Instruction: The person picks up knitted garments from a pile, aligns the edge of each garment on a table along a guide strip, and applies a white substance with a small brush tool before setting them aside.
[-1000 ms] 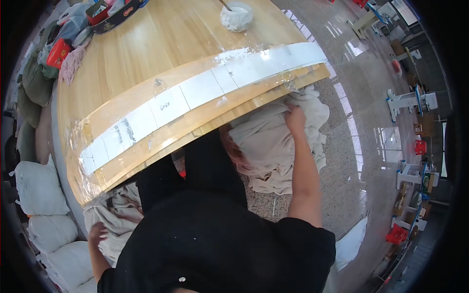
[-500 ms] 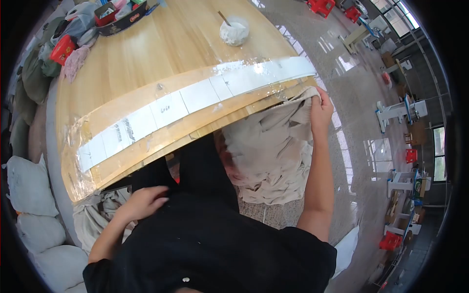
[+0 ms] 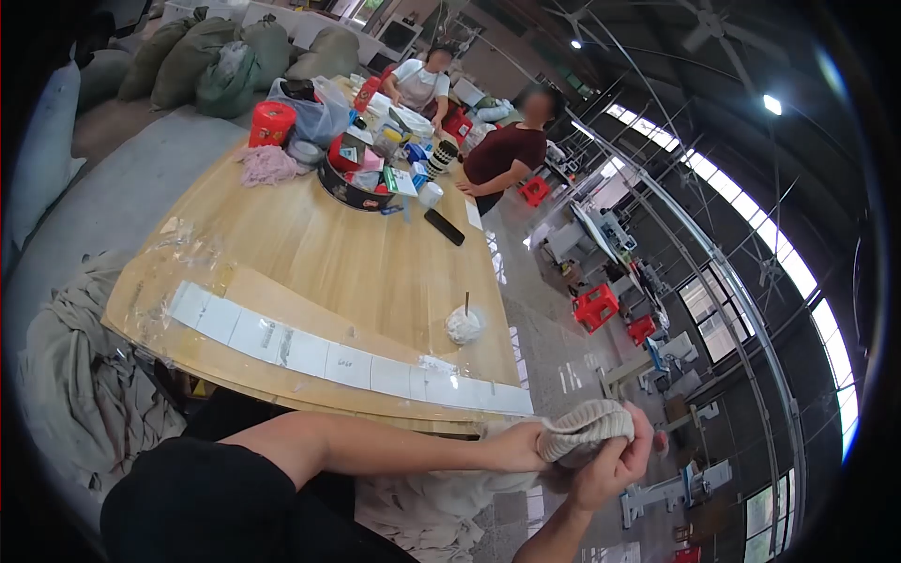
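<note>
Both hands are together beyond the table's near right corner, on one piece of light beige ribbed knit cloth (image 3: 587,427). My left hand (image 3: 526,448) grips its left side, the fingers partly hidden in the fabric. My right hand (image 3: 615,460) has thumb and fingers closed round the right side of the ribbed edge, which is curled over into a loop. Below the forearms lies a pile of similar beige cloth (image 3: 422,511), partly covered by my left arm.
The wooden table (image 3: 282,253) carries a white paper strip (image 3: 310,357), a white bowl (image 3: 465,326) with a stick, a black phone (image 3: 444,227) and a round tray (image 3: 352,192) of items. Two people are at its far side. Grey cloth (image 3: 84,375) lies at left.
The view has swung up to show the far side of the room. My left hand has come across from the left to the cloth, and my right hand has lifted the ribbed edge off the pile.
</note>
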`<act>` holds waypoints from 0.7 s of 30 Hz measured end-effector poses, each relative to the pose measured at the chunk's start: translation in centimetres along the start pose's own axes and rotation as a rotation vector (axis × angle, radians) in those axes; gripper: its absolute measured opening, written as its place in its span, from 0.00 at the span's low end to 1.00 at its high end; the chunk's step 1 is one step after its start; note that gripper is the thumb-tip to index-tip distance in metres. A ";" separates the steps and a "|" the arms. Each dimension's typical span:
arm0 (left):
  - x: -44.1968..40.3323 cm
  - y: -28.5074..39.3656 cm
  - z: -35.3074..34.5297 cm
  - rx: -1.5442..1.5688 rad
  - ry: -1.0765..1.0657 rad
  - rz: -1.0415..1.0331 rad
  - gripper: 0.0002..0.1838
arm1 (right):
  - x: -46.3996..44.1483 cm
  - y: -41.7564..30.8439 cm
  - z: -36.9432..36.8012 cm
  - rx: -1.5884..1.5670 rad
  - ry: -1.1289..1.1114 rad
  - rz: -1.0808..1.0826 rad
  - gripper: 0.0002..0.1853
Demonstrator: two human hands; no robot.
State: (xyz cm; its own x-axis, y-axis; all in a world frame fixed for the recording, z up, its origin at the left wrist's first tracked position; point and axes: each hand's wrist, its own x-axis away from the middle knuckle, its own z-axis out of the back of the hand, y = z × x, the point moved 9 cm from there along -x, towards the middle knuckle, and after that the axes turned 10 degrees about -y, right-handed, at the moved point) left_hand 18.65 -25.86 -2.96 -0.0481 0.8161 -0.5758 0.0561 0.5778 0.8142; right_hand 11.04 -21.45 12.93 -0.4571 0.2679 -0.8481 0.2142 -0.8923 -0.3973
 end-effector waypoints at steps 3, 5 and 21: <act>3.2 5.5 -0.6 0.144 0.036 0.132 0.28 | -1.7 -2.4 0.0 -0.103 0.039 -0.036 0.12; 6.8 9.6 0.5 0.244 0.088 0.151 0.26 | -2.4 -3.0 -0.8 -0.139 0.016 -0.005 0.13; 43.9 22.1 6.8 -0.772 0.472 0.670 0.52 | 19.4 -21.2 -28.9 -0.412 -0.885 0.818 0.11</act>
State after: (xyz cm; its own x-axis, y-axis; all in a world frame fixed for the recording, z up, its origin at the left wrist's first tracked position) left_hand 24.53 22.81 -10.71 -0.6216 0.7815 -0.0528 -0.4122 -0.2690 0.8705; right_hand 22.59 13.15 -5.20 -0.4492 -0.7793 -0.4370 0.8831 -0.4614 -0.0850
